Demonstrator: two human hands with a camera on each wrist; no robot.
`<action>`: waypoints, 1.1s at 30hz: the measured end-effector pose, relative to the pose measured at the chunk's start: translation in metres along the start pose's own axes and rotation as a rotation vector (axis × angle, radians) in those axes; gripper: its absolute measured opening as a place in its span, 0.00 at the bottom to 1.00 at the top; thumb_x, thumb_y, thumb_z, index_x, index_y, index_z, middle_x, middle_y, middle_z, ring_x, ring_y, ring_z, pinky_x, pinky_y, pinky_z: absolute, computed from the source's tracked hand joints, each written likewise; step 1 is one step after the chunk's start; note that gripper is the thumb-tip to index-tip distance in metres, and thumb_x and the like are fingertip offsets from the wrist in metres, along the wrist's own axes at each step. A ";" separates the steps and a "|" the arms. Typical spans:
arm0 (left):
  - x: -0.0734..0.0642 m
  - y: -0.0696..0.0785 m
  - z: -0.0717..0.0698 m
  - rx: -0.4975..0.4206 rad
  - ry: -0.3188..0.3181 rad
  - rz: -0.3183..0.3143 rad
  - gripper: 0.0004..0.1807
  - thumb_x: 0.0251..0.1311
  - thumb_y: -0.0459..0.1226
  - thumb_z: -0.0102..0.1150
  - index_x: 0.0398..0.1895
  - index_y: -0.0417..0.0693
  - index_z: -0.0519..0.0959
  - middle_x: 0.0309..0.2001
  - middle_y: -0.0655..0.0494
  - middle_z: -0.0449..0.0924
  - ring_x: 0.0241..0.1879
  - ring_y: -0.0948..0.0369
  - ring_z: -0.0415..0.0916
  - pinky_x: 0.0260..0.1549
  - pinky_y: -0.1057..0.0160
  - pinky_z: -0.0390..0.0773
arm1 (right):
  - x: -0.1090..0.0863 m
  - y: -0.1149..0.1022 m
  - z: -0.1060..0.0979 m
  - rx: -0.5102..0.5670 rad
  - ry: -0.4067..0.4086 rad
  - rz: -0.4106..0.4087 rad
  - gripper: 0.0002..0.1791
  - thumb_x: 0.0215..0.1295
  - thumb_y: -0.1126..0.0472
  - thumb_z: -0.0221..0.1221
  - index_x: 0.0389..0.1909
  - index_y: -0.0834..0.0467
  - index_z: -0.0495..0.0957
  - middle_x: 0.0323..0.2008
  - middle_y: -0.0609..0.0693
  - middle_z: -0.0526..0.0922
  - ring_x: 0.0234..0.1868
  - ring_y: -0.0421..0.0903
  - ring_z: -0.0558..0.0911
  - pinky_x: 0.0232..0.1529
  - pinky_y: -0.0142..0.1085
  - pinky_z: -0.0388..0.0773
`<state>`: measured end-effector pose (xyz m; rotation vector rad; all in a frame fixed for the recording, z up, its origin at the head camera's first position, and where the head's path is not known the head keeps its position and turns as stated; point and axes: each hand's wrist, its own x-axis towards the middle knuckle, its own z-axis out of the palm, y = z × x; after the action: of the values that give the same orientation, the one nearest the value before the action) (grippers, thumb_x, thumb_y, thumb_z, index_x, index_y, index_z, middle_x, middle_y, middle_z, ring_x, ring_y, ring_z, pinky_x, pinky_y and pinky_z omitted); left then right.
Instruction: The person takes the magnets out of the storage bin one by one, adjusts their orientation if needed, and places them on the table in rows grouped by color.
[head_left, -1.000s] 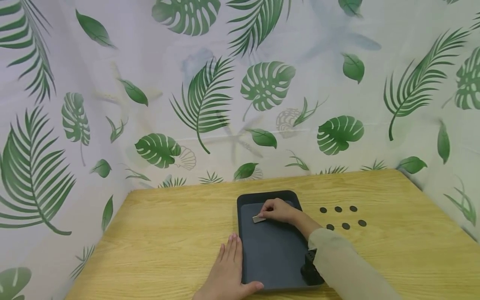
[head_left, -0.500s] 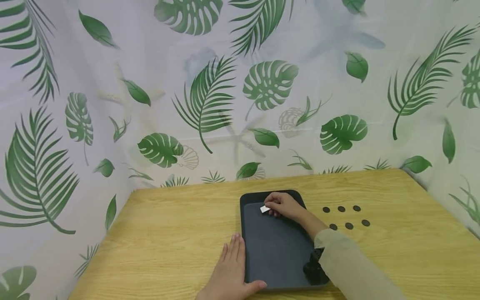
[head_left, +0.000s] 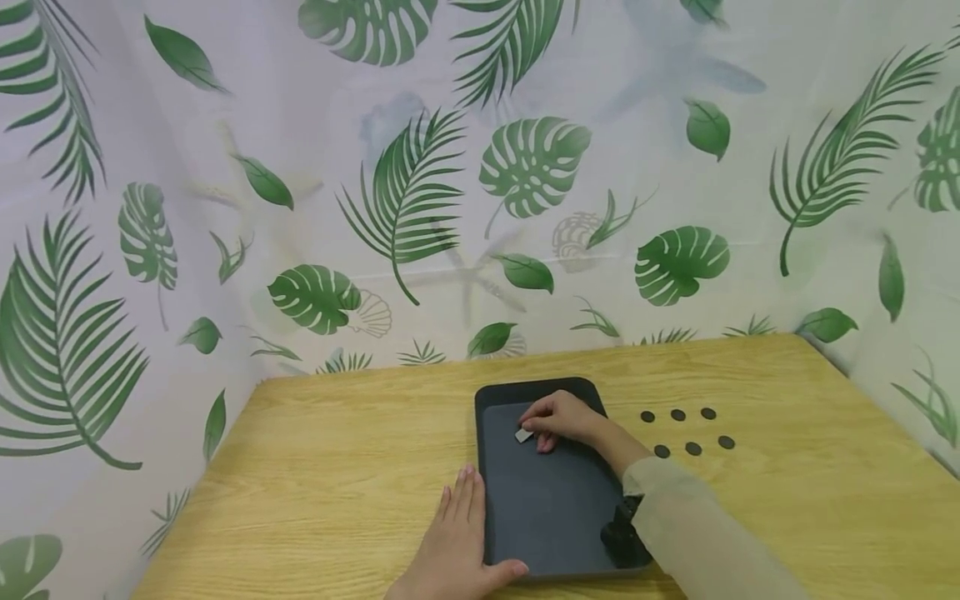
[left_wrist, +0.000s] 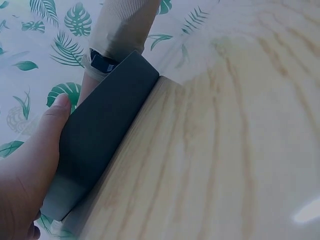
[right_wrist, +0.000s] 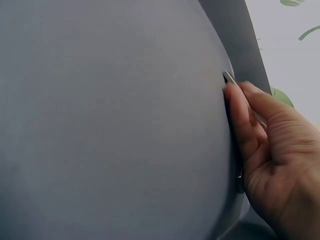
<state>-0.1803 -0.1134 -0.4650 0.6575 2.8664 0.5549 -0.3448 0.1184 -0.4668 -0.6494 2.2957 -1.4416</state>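
Observation:
A dark grey rectangular tray (head_left: 551, 525) lies on the wooden table. Over its far part, my right hand (head_left: 566, 417) pinches a small flat silvery rectangular piece (head_left: 523, 435) between thumb and fingertips. In the right wrist view the piece (right_wrist: 231, 80) stands edge-on close to the tray floor (right_wrist: 125, 110), near the wall. Another small shiny metallic thing (right_wrist: 240, 182) shows below that hand, mostly hidden. My left hand (head_left: 453, 537) rests along the tray's left side with straight fingers, its thumb at the near edge. The left wrist view shows that thumb against the tray's outer wall (left_wrist: 105, 135).
Several flat black discs (head_left: 678, 415) lie in two rows on the table (head_left: 337, 475), right of the tray. A black wrist camera (head_left: 622, 533) on the right arm overlaps the tray's near right corner. A leaf-patterned cloth (head_left: 450, 208) closes off the back and sides.
My right hand, holding the silvery piece, shifted slightly up and right, then came back lower over the tray, its lower fingers now reaching down. The left hand stays at the tray's side.

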 end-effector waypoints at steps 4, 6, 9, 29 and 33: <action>-0.001 0.000 -0.001 -0.041 -0.011 -0.011 0.59 0.55 0.69 0.47 0.73 0.32 0.44 0.74 0.38 0.37 0.74 0.48 0.36 0.68 0.44 0.47 | 0.001 0.000 0.002 0.106 -0.036 0.088 0.18 0.58 0.68 0.64 0.49 0.71 0.79 0.30 0.57 0.86 0.24 0.41 0.84 0.29 0.36 0.83; -0.001 0.000 0.000 -0.048 -0.012 -0.011 0.59 0.56 0.69 0.47 0.73 0.32 0.43 0.74 0.38 0.37 0.74 0.48 0.36 0.68 0.44 0.47 | 0.002 0.000 0.003 0.108 -0.040 0.105 0.18 0.57 0.68 0.64 0.49 0.71 0.79 0.31 0.57 0.86 0.24 0.40 0.84 0.29 0.36 0.83; -0.001 0.000 0.000 -0.047 -0.013 -0.013 0.59 0.55 0.69 0.46 0.73 0.32 0.43 0.74 0.38 0.37 0.74 0.48 0.35 0.69 0.44 0.47 | 0.004 -0.003 0.006 0.044 -0.058 0.094 0.17 0.57 0.69 0.64 0.48 0.70 0.80 0.29 0.55 0.86 0.21 0.39 0.82 0.27 0.35 0.82; -0.002 0.000 0.000 0.029 0.033 0.014 0.60 0.55 0.71 0.44 0.73 0.33 0.43 0.75 0.39 0.37 0.74 0.48 0.35 0.69 0.43 0.46 | 0.004 -0.028 0.015 -0.514 -0.170 -0.156 0.07 0.61 0.58 0.63 0.32 0.57 0.76 0.21 0.44 0.76 0.14 0.38 0.74 0.15 0.30 0.73; -0.003 0.000 0.000 0.024 0.033 0.016 0.59 0.55 0.70 0.44 0.73 0.33 0.43 0.74 0.38 0.36 0.74 0.48 0.35 0.68 0.43 0.46 | 0.006 -0.033 0.015 -0.612 -0.193 -0.168 0.09 0.60 0.56 0.64 0.29 0.55 0.74 0.20 0.42 0.75 0.14 0.35 0.71 0.17 0.28 0.70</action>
<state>-0.1775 -0.1153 -0.4646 0.6814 2.9056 0.5392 -0.3351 0.0916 -0.4437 -1.1169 2.5647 -0.6695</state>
